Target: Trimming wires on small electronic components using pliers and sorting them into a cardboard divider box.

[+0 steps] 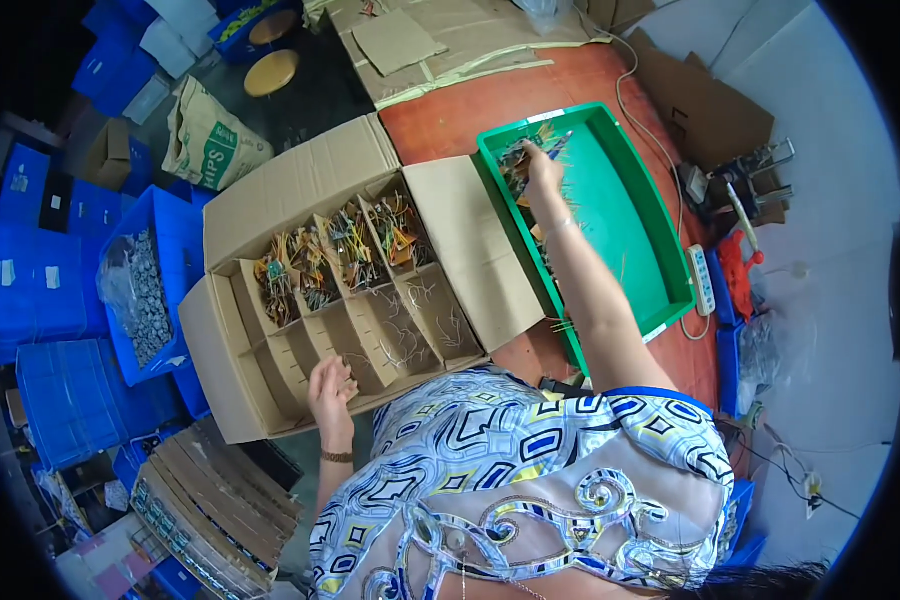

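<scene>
Item: your right hand [543,172], reaching into the far left part of a green rectangular plastic tray [625,215], fingers lowered onto a heap of thin wired pieces [513,168] in orange, yellow and dark tones; whether it grasps any of them, you cannot tell from this view. Item: your left hand [331,388], released, fingers loosely bent, at the near edge of an open brown cardboard carton [315,160] with upright dividers. Carton contents: tangled bundles of multicoloured wired parts [353,243] stand in the far row of compartments; loose pale wires [410,335] lie in the near row, toward its right end. The carton's right flap extends to just beside the tray. The tray rests on your red-orange bench [440,130]; a white power strip [703,281] lies just right of it. Left of the carton: a blue plastic crate [175,215] containing small grey pieces [148,300].
</scene>
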{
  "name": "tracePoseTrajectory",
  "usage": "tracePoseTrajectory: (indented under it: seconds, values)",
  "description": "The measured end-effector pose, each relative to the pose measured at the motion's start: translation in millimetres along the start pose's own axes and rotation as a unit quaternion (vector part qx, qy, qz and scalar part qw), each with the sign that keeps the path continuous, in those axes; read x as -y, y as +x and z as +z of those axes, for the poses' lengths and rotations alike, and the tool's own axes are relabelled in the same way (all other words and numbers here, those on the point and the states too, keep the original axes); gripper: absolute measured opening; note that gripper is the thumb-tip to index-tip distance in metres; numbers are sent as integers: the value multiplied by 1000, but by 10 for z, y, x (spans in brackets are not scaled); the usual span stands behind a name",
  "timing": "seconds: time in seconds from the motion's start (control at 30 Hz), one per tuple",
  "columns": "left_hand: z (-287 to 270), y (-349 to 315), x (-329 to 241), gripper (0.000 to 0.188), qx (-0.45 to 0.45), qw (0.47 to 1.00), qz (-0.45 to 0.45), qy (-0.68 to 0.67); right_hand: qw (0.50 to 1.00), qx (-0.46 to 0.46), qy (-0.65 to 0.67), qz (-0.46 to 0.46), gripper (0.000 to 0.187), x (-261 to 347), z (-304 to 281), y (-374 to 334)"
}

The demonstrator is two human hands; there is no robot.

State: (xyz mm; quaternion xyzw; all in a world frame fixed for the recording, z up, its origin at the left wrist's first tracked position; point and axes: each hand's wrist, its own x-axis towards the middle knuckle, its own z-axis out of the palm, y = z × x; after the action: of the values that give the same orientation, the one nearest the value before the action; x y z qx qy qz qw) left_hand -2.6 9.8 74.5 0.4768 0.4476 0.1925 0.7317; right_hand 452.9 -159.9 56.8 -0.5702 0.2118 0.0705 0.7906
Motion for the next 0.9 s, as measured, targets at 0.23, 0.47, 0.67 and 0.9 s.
tracePoseTrajectory:
  seconds: [0.23, 0.47, 0.67, 0.9]
  values:
    - [-346, 159, 47, 26, -54, 998, -6, 24, 982, 21, -174, -66, 27, -450, 34, 1146]
    - [-356, 1086, -285, 46, -149, 868, 279, 383, 940, 201, -247, -122, 44, -94, -100, 1067]
    - [-330, 1929, -424, 59, -65, 770, 354, 528, 901, 112, -404, -109, 42, 182, -245, 98]
    - [-339, 2045, -375, 41, -135, 908, 298, 263, 890, 276, -357, -72, 31, -251, -385, -1249]
